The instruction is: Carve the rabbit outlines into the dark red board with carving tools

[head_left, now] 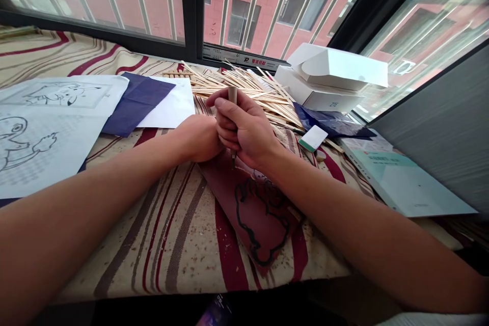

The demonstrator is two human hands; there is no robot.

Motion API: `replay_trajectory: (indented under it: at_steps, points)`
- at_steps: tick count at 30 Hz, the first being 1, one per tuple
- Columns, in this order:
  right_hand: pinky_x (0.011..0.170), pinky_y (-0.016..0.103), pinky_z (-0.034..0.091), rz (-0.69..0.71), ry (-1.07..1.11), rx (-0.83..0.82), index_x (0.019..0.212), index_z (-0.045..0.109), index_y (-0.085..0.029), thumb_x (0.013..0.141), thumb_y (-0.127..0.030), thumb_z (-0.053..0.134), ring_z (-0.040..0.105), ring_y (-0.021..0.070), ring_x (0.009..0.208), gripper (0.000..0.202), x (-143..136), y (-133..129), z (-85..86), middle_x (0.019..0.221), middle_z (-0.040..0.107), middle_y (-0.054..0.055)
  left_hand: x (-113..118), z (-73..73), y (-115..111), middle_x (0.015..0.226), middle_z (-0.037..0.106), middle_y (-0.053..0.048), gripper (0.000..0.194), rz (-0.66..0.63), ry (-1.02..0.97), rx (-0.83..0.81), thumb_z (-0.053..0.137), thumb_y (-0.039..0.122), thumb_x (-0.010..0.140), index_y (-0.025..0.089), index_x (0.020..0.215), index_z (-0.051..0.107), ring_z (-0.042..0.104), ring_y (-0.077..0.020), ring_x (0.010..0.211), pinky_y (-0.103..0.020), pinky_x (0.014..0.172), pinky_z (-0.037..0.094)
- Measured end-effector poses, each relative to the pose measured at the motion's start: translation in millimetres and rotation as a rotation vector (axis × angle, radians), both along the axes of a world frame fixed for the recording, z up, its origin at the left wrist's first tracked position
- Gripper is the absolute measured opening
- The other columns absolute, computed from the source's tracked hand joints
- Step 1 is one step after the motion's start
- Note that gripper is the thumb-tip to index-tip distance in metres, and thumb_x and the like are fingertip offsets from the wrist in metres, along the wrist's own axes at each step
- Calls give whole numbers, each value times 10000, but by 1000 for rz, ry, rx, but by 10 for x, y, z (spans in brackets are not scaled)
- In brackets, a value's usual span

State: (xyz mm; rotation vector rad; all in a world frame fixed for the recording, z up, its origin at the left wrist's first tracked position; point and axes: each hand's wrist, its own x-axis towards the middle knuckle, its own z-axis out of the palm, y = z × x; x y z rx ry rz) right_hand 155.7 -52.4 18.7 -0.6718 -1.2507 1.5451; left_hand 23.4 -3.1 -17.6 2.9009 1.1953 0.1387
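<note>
Fingers wrapped, my right hand [250,130] grips a carving knife [232,94] held upright. Its pale handle end shows above the fist, and its thin metal tip points down at a reddish-brown board [244,186]. Thick black outlines of a drawn figure cover the board, which lies at a slant near the table's front edge. My left hand [201,137] is bent in against the right one, over the board's far left corner. Its fingers are mostly hidden behind the right hand, so what they hold or press cannot be made out.
Many thin wooden sticks [263,94] lie behind my hands. Line-drawing sheets [57,127] and dark blue paper [133,104] are at left. To the right are a white box [324,91], a white-and-green eraser [313,137] and a book [405,178]. Striped cloth [179,234] covers the table.
</note>
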Motion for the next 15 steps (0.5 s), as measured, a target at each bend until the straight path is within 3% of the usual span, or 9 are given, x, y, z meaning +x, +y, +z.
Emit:
replay_trajectory:
  at_steps: [4, 6, 12, 15]
  points:
    - [393, 220, 112, -91, -47, -58, 845, 545, -214, 1037, -198, 543, 149, 39, 416, 193, -85, -8, 14, 546, 260, -117, 23, 68, -53, 1158, 787, -114, 346, 71, 100, 4, 457, 239, 943, 185, 1009, 792, 707, -298, 1100, -430, 934, 570]
    - [401, 218, 140, -141, -66, -65, 835, 546, -210, 1029, -173, 543, 186, 44, 426, 197, -121, 3, 2, 536, 271, -112, 18, 50, -36, 1223, 771, -127, 377, 36, 88, -7, 436, 212, 946, 169, 1060, 793, 691, -320, 1167, -460, 982, 566]
    - [409, 242, 106, -82, -94, -40, 843, 544, -214, 1037, -232, 542, 132, 51, 427, 194, -134, 55, -83, 552, 247, -116, -1, -77, 65, 1328, 729, -108, 367, -157, -144, -57, 443, 160, 939, 170, 1085, 780, 627, -261, 1284, -416, 1130, 513]
    - [416, 238, 168, -191, -145, 17, 837, 533, -228, 1026, -246, 548, 176, 70, 449, 190, -141, 29, -119, 577, 259, -98, -5, -124, 94, 1310, 731, -99, 329, -166, -255, -53, 452, 180, 948, 175, 1074, 756, 623, -233, 1274, -381, 1129, 509]
